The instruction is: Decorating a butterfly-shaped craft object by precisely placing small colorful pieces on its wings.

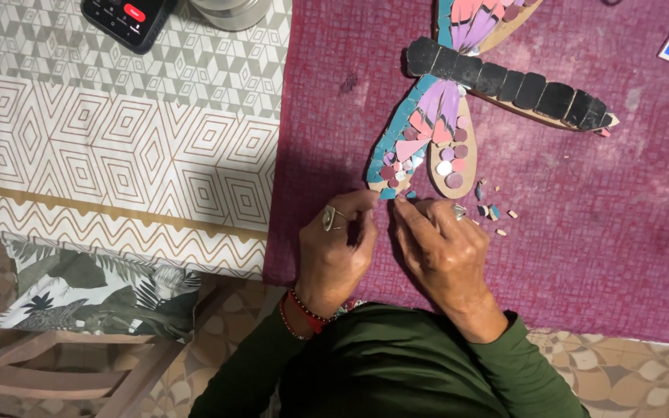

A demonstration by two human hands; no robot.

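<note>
At centre frame, both hands pinch at the lower tip of the wooden dragonfly mosaic (458, 93): left hand (338, 255) and right hand (443, 248) have fingertips closed around a small teal tile (387, 193), the wing running up-right from them.

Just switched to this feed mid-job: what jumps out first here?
A dragonfly-shaped mosaic on the purple cloth, its body a row of black tiles and its wings teal, pink and lilac. Just below it, the left hand and right hand meet at the tip of the lower wing, with loose tile chips scattered to the right. A dark phone lies top left on the patterned tablecloth.
</note>
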